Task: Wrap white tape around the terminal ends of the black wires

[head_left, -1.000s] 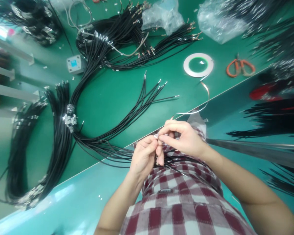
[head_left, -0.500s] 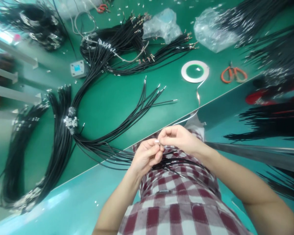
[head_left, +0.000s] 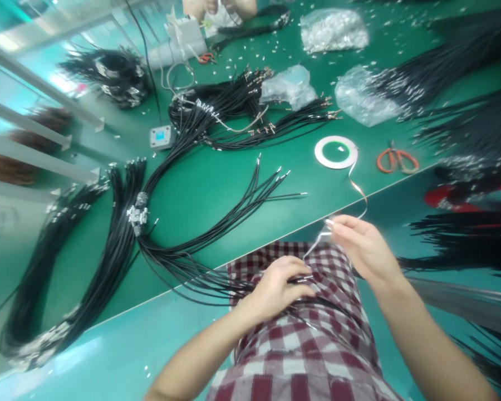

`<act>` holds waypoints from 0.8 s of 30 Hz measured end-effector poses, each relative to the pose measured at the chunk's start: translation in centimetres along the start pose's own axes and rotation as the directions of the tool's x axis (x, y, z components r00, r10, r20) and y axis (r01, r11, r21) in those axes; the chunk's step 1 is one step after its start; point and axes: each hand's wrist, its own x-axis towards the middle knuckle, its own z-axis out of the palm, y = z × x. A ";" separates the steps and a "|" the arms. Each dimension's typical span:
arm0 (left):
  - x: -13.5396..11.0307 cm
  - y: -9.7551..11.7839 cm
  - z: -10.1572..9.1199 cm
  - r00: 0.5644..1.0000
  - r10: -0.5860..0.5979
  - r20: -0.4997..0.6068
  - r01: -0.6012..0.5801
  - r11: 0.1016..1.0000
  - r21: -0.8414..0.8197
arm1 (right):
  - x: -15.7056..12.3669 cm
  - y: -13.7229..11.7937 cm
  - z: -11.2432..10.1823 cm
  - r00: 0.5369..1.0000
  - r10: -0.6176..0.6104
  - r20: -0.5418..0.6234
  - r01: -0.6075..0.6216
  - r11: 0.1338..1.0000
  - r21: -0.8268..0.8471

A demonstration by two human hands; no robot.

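Foil tape (head_left: 317, 242) runs from roll (head_left: 336, 152) to right hand (head_left: 365, 248); fingers (head_left: 341, 224) pressed together, pinching it. Left hand (head_left: 278, 287), below roll, fingers curled over black cables (head_left: 301, 280).

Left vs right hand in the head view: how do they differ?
The left hand lies palm down over the black wires in front of the plaid shirt; the right hand is further out, beside the thin metal strip that runs from the tape roll. The left fingers curve over the wires; the right fingers are apart and clear of them. Both hands are bare.
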 end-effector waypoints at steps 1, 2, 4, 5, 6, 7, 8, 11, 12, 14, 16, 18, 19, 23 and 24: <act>0.3 0.1 -0.9 0.998 0.069 0.005 -0.069 0.987 0.148 | -0.1 0.0 -0.2 1.000 -0.002 -0.014 0.002 1.000 -0.012; 0.6 0.2 -2.2 0.993 0.116 -0.015 -0.107 0.955 0.275 | -0.2 0.0 -0.5 1.000 -0.002 -0.027 0.002 1.000 -0.024; 1.7 0.2 -5.4 0.945 0.241 -0.222 -0.086 0.836 0.542 | -0.4 0.2 -0.9 0.999 0.000 -0.044 -0.001 0.999 -0.039; 2.3 0.2 -7.0 0.910 0.282 -0.303 -0.012 0.750 0.661 | -0.5 0.3 -1.0 0.999 0.001 -0.044 -0.003 0.999 -0.040; 2.9 0.0 -8.4 0.899 0.283 -0.333 0.064 0.669 0.740 | -0.6 0.4 -1.1 0.999 0.004 -0.038 -0.006 0.999 -0.038; 3.5 -0.1 -9.4 0.900 0.269 -0.343 0.113 0.615 0.780 | -0.6 0.6 -1.1 1.000 0.008 -0.027 -0.009 0.999 -0.033; 4.0 -0.2 -10.2 0.905 0.256 -0.339 0.134 0.585 0.800 | -0.6 0.7 -1.1 1.000 0.012 -0.014 -0.013 1.000 -0.029; 4.5 -0.2 -10.5 0.938 0.215 -0.272 0.101 0.580 0.808 | -0.7 0.8 -1.0 1.000 0.010 0.003 -0.010 1.000 -0.028; 4.3 0.0 -10.2 0.947 0.205 -0.246 0.085 0.580 0.811 | -0.7 0.7 -1.0 1.000 0.003 -0.002 -0.003 1.000 -0.028; 3.6 0.5 -9.0 0.968 0.150 -0.202 0.065 0.627 0.777 | -0.8 0.4 -1.2 0.999 -0.019 -0.028 0.018 0.999 -0.027; 3.0 1.6 -7.5 0.987 0.061 -0.149 0.052 0.755 0.654 | -0.8 0.0 -1.5 0.996 -0.051 -0.073 0.049 0.998 -0.026; 2.7 3.1 -5.8 0.998 -0.003 -0.061 0.031 0.891 0.453 | -0.9 -0.3 -1.8 0.988 -0.085 -0.126 0.081 0.996 -0.035; 2.7 4.0 -5.0 1.000 -0.008 -0.017 0.014 0.932 0.361 | -0.9 -0.5 -1.9 0.985 -0.096 -0.144 0.091 0.995 -0.040; 3.3 6.9 -2.3 0.994 -0.013 0.112 0.003 0.996 0.086 | -1.3 -0.6 -1.7 0.990 -0.073 -0.117 0.068 0.997 -0.046; 3.4 7.2 -1.9 0.989 -0.032 0.146 0.029 0.999 0.020 | -1.5 -0.4 -1.5 0.993 -0.070 -0.100 0.064 0.996 -0.056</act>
